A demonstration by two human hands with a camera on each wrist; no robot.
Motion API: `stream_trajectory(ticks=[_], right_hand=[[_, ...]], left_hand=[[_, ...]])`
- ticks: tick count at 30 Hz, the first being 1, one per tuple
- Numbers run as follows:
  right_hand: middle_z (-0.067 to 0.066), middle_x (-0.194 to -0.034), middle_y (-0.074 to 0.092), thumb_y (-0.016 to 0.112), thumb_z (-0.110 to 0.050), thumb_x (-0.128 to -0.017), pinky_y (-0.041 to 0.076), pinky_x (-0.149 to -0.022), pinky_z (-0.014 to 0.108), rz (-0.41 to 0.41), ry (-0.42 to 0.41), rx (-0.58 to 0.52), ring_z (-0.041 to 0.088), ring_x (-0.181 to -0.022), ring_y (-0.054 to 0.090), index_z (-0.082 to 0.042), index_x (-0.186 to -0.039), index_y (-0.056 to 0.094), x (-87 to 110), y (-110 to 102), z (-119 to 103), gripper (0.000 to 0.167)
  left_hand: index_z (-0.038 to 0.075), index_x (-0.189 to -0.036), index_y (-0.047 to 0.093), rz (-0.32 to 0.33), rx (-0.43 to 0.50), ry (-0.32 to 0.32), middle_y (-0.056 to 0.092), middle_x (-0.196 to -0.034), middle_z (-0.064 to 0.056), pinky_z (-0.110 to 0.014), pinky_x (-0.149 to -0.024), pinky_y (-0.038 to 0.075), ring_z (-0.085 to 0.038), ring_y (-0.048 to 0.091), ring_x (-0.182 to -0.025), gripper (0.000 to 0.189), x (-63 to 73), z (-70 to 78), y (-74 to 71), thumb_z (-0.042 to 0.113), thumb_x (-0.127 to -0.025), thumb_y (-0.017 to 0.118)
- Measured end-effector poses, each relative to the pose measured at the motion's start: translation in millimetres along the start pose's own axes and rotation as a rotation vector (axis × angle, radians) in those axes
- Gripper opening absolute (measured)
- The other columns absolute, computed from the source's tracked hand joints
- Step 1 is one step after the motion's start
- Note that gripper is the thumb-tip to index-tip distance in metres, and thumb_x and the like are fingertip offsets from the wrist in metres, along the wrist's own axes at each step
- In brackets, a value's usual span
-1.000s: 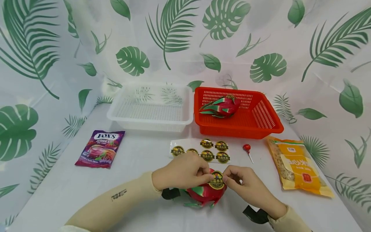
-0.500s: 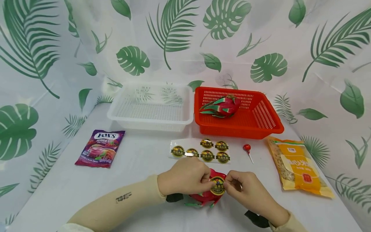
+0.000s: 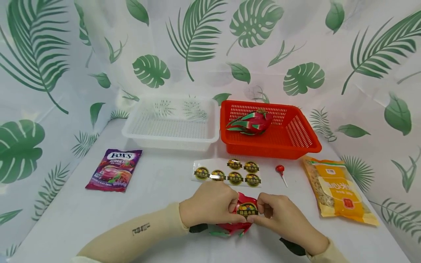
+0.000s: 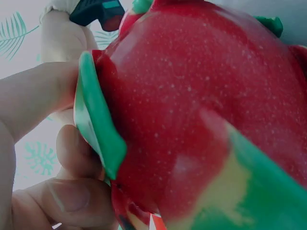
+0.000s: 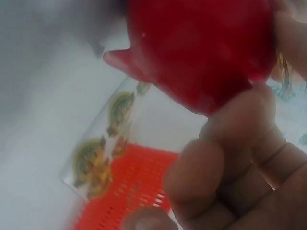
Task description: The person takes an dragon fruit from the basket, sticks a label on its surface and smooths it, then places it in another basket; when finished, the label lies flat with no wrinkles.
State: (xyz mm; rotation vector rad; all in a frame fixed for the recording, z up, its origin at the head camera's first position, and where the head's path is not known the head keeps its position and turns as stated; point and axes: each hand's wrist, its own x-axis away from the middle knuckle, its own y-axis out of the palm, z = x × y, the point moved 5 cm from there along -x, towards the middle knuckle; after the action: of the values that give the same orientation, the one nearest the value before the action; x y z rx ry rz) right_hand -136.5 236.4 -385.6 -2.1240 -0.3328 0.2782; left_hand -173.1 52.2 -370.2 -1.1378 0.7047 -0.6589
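A red dragon fruit (image 3: pixel 241 199) with green-tipped scales sits on the table between both hands. Over its near side is a round black-and-gold sticker (image 3: pixel 247 210), its lower edge at the two thumbs. My left hand (image 3: pixel 212 202) pinches the sticker from the left, its other fingers curled beside the fruit. From the right, my right hand (image 3: pixel 279 215) pinches it too, fingertips (image 5: pixel 240 108) against the red skin. The sticker edge (image 5: pixel 284 72) shows side-on in the right wrist view. Whether it is stuck down, I cannot tell.
Behind the hands lies a sticker sheet (image 3: pixel 210 164). Farther back stand a white basket (image 3: pixel 169 138) and a red basket (image 3: pixel 263 149) holding another dragon fruit (image 3: pixel 258 122). A purple candy bag (image 3: pixel 115 171) is left; a lollipop (image 3: pixel 280 169) and yellow food bag (image 3: pixel 340 191) are right.
The sticker has tilted and moved slightly down on the fruit. Both thumbs have come closer together at its lower edge. The left hand has shifted a little right.
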Motion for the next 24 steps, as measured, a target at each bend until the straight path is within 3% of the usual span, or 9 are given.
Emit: stream_trajectory(ticks=[4, 8, 13, 24], right_hand=[[-0.014, -0.07, 0.047, 0.082, -0.04, -0.088, 0.039, -0.053, 0.019, -0.067, -0.055, -0.161, -0.001, -0.064, 0.046, -0.023, -0.081, 0.054, 0.0, 1, 8, 0.034], [-0.012, -0.074, 0.049, 0.076, -0.03, -0.096, 0.039, -0.053, 0.022, -0.136, -0.083, -0.248, 0.0, -0.066, 0.048, -0.02, -0.086, 0.054, -1.0, 1, 12, 0.027], [-0.01, -0.077, 0.05, 0.072, -0.017, -0.098, 0.04, -0.054, 0.023, -0.169, -0.106, -0.323, 0.003, -0.068, 0.05, -0.017, -0.087, 0.053, -4.3, 4, 14, 0.022], [-0.01, -0.073, 0.046, 0.067, -0.023, -0.103, 0.037, -0.053, 0.023, -0.158, -0.078, -0.366, 0.003, -0.066, 0.047, -0.015, -0.083, 0.053, -7.9, 8, 14, 0.025]], left_hand=[[0.027, -0.058, 0.048, 0.017, 0.01, 0.01, 0.041, -0.051, 0.019, -0.016, -0.043, 0.03, 0.004, 0.042, -0.052, 0.052, -0.4, 0.2, 1.4, 0.06, -0.082, 0.081], [0.025, -0.056, 0.046, 0.042, 0.064, 0.02, 0.038, -0.05, 0.017, -0.015, -0.043, 0.026, 0.004, 0.039, -0.05, 0.053, -0.4, -2.1, 2.7, 0.052, -0.089, 0.077], [0.023, -0.053, 0.042, 0.057, 0.133, 0.022, 0.033, -0.049, 0.015, -0.016, -0.044, 0.02, 0.003, 0.033, -0.048, 0.056, -0.6, -4.3, 2.1, 0.044, -0.094, 0.073], [0.023, -0.05, 0.04, 0.114, 0.116, 0.033, 0.028, -0.046, 0.017, -0.017, -0.044, 0.014, 0.002, 0.028, -0.045, 0.06, -2.2, -5.8, 3.5, 0.046, -0.095, 0.072]])
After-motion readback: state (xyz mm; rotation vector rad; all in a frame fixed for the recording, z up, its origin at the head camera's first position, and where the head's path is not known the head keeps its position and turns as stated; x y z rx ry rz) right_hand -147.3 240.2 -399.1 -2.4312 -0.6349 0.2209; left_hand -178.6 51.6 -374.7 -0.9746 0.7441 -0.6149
